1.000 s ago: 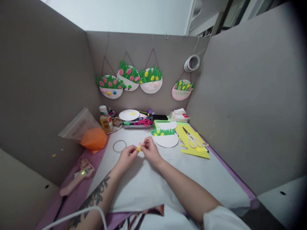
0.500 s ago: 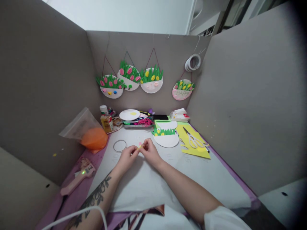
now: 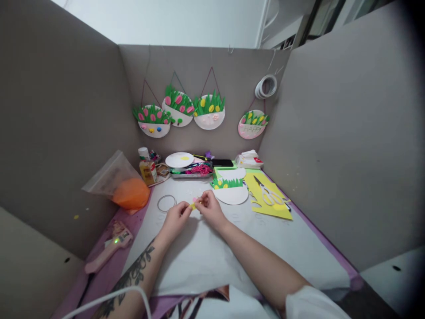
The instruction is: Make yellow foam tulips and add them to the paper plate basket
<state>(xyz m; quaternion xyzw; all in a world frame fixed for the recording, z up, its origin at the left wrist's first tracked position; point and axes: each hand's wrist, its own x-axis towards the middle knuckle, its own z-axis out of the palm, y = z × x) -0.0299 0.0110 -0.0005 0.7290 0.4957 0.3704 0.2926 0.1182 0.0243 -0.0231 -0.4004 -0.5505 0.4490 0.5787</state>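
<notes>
Left hand [image 3: 176,216] and right hand [image 3: 211,211] are both pinching a small yellow piece [image 3: 193,206] between them — long axis too small to tell. Grass-trimmed white plate [image 3: 232,196] is lying beyond, nearer the right hand — toward the far edge of the white-covered desk [image 3: 212,261].

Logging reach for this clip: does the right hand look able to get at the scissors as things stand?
Likely yes: the scissors lie uncovered on the yellow sheet, with nothing tall between them and the right hand. It pinches a small yellow piece, though.
</notes>
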